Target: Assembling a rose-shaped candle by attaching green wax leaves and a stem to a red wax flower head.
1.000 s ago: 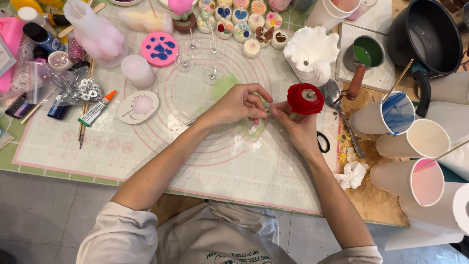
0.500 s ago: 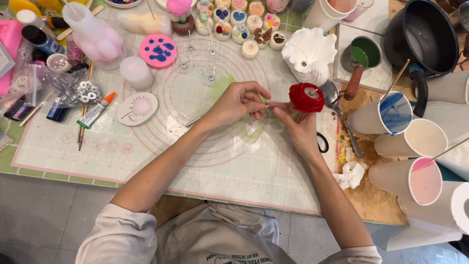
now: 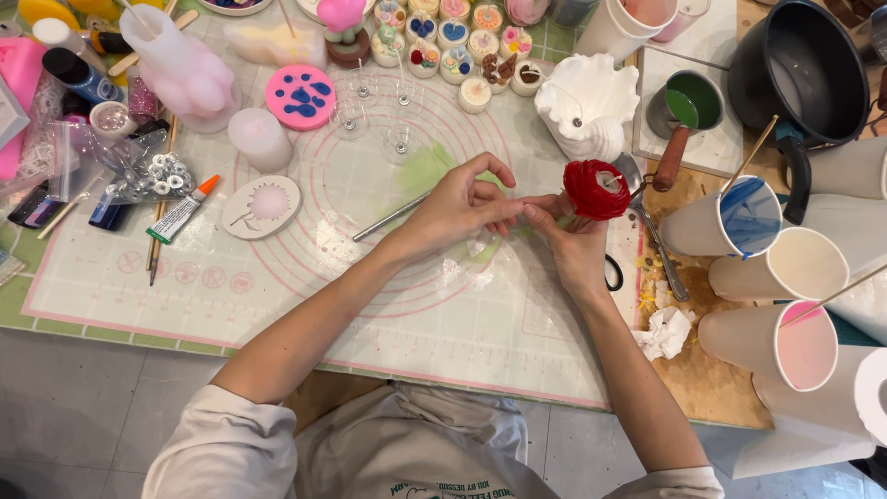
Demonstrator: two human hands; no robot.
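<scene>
Red rose candle (image 3: 596, 188), pink-ringed mat (image 3: 370, 277)

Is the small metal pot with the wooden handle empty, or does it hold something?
Not empty: the small metal pot stands upright on the white board, and green liquid covers part of its bottom.

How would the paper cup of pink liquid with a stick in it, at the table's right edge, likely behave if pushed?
The paper cup of pink liquid looks tall and thin-walled, so it would probably slide easily yet tip if pushed near the rim. The stick leaning over its edge could lever it off balance. The liquid sits near the brim, so a jolt would likely spill it.
</scene>
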